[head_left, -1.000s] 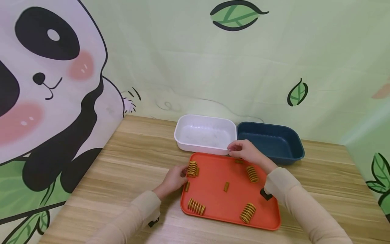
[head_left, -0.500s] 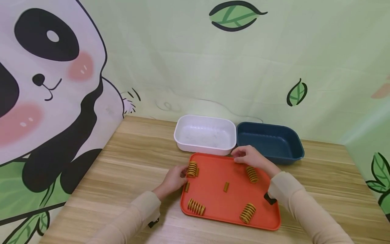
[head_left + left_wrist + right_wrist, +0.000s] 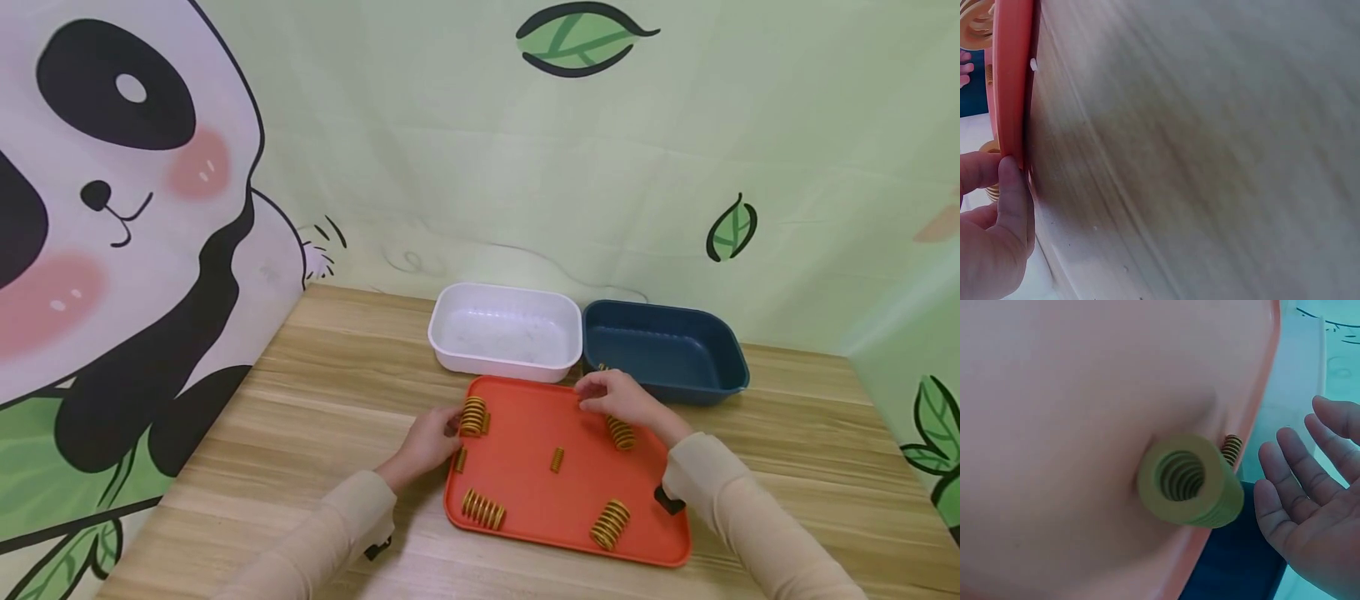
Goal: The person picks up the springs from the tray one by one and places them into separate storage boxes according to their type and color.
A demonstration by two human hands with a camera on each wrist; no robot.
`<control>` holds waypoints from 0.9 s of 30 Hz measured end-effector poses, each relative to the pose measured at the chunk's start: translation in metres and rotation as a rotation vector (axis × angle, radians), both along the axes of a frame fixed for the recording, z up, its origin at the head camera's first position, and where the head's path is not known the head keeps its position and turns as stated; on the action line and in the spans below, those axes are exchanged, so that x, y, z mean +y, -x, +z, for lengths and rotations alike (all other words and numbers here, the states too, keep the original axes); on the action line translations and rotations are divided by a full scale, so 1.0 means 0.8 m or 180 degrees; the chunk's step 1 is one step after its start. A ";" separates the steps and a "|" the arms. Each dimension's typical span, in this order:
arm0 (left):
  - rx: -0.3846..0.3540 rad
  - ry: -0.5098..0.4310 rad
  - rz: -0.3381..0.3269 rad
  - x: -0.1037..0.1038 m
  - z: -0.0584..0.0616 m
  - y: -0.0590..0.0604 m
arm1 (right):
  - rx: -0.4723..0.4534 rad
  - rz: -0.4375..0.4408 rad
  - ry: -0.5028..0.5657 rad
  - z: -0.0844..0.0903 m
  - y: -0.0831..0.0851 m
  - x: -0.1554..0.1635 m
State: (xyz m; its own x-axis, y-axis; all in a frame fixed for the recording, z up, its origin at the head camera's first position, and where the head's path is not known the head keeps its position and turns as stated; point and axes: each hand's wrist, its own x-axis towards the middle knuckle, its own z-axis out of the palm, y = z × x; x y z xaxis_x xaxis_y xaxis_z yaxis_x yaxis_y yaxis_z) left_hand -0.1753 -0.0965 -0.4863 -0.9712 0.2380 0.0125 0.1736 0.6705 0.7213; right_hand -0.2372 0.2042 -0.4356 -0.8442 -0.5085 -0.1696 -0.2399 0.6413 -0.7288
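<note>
- The left hand [image 3: 426,442] rests at the left edge of the orange tray [image 3: 525,492]; the left wrist view shows its fingers [image 3: 1013,194] pressed on the rim, the thumb on the other side, so it pinches the tray edge.
- A big yellow spring [image 3: 473,415] lies on the tray just beside this hand.
- The right hand [image 3: 618,398] hovers above the far right corner of the tray, palm down. In the right wrist view its fingers [image 3: 1300,469] are relaxed and spread, and they hold nothing.
- Another big spring [image 3: 621,433] lies on the tray just under this hand.
- A small spring [image 3: 1230,449] is at the tray corner, near the dark blue bin [image 3: 675,350].
- The white bin [image 3: 504,332] stands beside the blue one, behind the tray.
- More springs lie on the tray: a small one [image 3: 557,459] in the middle and two big ones [image 3: 482,507] [image 3: 611,524] at the near side.
- All stands on a wooden table [image 3: 315,392].
</note>
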 end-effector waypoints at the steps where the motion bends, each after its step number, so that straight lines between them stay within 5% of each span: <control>1: -0.0003 0.0000 0.0001 0.000 0.000 0.000 | 0.0007 -0.0016 -0.0015 -0.001 -0.001 0.000; 27: -0.0064 0.0044 0.0004 0.000 0.001 0.000 | 0.0358 -0.0170 -0.0317 -0.024 -0.010 0.003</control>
State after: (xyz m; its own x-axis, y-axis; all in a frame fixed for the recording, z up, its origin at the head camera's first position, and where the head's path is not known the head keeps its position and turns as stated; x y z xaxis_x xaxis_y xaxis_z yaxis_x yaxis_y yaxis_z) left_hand -0.1757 -0.0963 -0.4859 -0.9715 0.2368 -0.0102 0.1584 0.6806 0.7154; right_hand -0.2289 0.2065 -0.4549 -0.8861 -0.4477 -0.1197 -0.2800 0.7231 -0.6314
